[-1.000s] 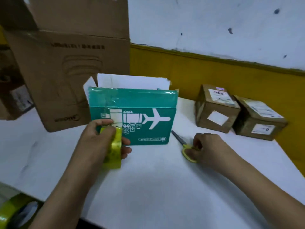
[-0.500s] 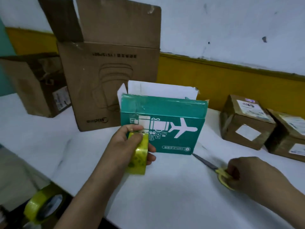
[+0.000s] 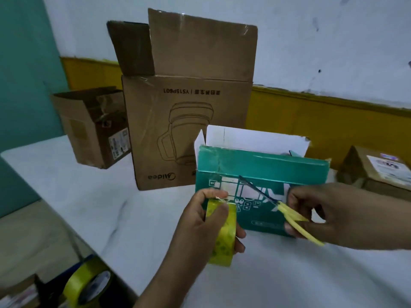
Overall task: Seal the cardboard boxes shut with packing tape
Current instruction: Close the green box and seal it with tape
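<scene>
Your left hand grips the yellow tape roll edge-on. The thumb presses on its top and the fingers curl round its right side. The roll hangs just above the desk, in front of the lower left corner of the teal box and close to its face. The blur hides whether any tape runs from the roll to the box.

Your right hand holds the scissors by their yellow handles, with the fingers curled through and around them and the handles spread apart. The dark blades point up and to the left across the box's printed front, and their tip is near the fold below the lid.

The teal box stands upright about the middle of the desk, somewhat toward the right edge. Its white inner flaps are raised behind the teal front flap. Behind it and to its left, toward the far edge, stands the large brown box, with its top flaps up and its print upside down. Further left, near the far left corner, sits a smaller open brown box. At the right edge, just behind your right hand, a labelled brown box shows in part. A second tape roll lies off the desk, below its near left edge.
</scene>
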A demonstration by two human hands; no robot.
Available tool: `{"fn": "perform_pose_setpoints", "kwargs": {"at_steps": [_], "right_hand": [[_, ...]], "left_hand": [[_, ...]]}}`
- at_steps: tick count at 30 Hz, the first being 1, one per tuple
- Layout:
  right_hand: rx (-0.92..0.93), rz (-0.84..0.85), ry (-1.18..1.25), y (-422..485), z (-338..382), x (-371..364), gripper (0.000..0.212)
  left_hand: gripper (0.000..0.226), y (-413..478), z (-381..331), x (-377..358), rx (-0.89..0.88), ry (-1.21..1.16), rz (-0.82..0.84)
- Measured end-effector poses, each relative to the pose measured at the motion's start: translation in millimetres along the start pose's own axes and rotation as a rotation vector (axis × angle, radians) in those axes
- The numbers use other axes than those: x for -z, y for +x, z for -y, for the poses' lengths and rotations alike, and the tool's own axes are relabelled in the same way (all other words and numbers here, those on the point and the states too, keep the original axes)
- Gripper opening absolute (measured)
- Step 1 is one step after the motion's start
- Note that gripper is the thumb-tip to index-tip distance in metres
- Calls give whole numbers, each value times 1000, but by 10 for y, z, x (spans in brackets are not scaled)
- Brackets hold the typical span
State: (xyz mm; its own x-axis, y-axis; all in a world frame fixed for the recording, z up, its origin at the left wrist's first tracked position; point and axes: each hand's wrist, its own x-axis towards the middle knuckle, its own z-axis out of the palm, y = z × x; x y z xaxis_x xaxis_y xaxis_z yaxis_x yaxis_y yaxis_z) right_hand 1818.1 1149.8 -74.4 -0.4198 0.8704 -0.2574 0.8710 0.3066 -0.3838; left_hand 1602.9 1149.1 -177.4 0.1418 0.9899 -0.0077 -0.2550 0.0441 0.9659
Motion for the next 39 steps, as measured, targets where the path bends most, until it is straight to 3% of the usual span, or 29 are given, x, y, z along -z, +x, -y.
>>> {"fn": "perform_pose_setpoints", "kwargs": {"at_steps": [3, 5, 10, 13, 19, 26, 30, 35, 39], "right_hand": [[-16, 27, -73, 87, 53, 94, 92], [-29, 56, -108, 114, 41, 140, 98], [-89, 183, -142, 222, 135, 205, 88], [-88, 217, -61, 307, 264, 212, 71], [-91, 176, -42, 386, 344, 167, 77], [-138, 223, 98, 399, 294, 271, 41], [-86, 213, 158, 473, 157, 271, 64], [-22, 309, 223, 576, 103, 279, 52], [28, 303, 255, 684, 55, 290, 70]], "left_hand": [[11, 4, 27, 16, -4, -9, 12], [12, 1, 32, 15, -6, -18, 15], [13, 1, 47, 26, 4, -29, 19], [11, 2, 62, 34, 0, -31, 33], [10, -4, 51, 99, -1, -77, 23], [20, -24, 41, 125, -10, -102, 0], [28, -48, 24, 133, -17, -85, 9], [18, -91, 17, 120, -25, -55, 14], [14, -69, 2, 85, -26, -67, -34]]}}
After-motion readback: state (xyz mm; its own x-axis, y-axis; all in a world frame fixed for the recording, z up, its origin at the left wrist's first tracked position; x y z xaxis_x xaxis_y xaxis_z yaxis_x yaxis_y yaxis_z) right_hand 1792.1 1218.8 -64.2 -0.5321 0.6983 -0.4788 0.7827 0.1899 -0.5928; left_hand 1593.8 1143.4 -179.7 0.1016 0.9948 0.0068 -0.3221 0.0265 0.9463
